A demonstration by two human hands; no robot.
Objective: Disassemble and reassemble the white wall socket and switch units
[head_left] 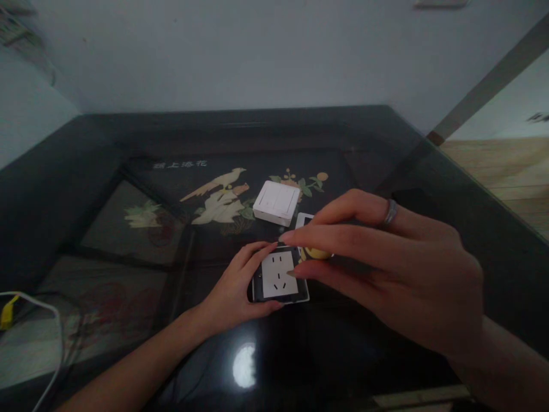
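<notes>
My left hand (238, 286) is wrapped around the left side of a white wall socket (278, 273) with slotted holes and a dark border, lying face up on the table. Its fingers rest at the far edge and its thumb at the near edge. Curled in a pinch, my right hand (386, 263) hovers over the socket's right side. A small yellow rounded thing (318, 253) shows between its thumb and fingers; its kind is unclear. Partly hidden behind these fingers is a white frame (302, 220). A white switch box (277, 202) sits just beyond the socket.
The dark glossy table (128, 137) carries bird and flower pictures and reflects a bright light. A white cable (59, 326) with a yellow tag (8, 313) lies at the left. A pale wall (240, 57) stands behind the table.
</notes>
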